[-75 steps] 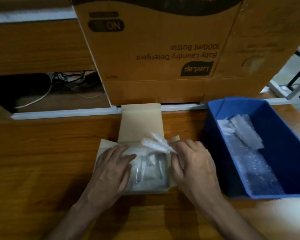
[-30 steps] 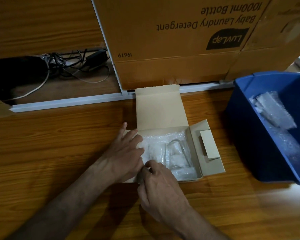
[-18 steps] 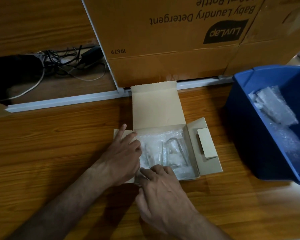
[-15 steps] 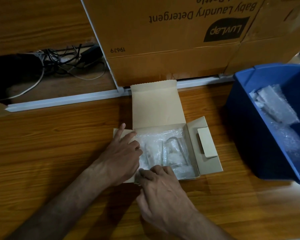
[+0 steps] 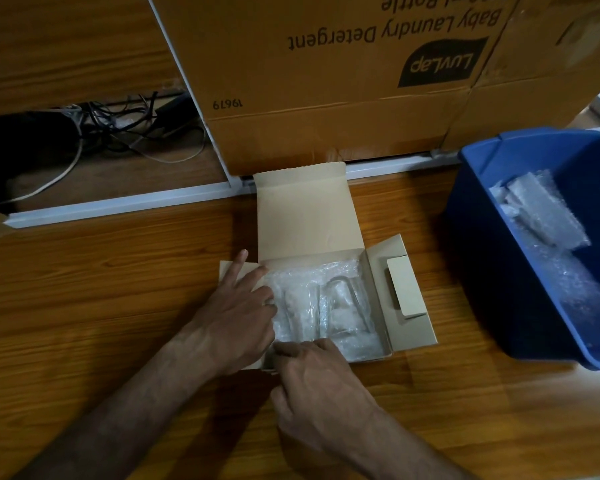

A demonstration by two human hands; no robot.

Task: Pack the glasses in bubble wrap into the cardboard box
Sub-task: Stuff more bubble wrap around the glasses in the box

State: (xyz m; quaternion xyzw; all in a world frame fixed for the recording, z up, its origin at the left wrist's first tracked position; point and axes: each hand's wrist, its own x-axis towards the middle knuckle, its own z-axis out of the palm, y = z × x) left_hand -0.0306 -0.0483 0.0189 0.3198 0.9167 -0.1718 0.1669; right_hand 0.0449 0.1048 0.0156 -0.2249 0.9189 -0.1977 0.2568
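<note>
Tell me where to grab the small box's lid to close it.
Take the lid by its free scalloped far edge, reaching from behind. It stands open and hinged at the box's back wall, so that edge probably swings forward over the wrapped glasses.

Bare tabletop (image 5: 101, 306) lay left of the cardboard box (image 5: 409, 327); a blue bin (image 5: 482, 271) and detergent carton (image 5: 326, 98) hemmed its right and rear.

**Wrapped glasses lying in the open box**

The small cardboard box (image 5: 407, 299) sits open on the table, its lid flap standing up at the far side and a side flap folded out to the right. Inside, the clear glasses (image 5: 343, 306) lie on their sides, side by side, swathed in translucent bubble wrap (image 5: 312, 275) that fills the tray.
</note>
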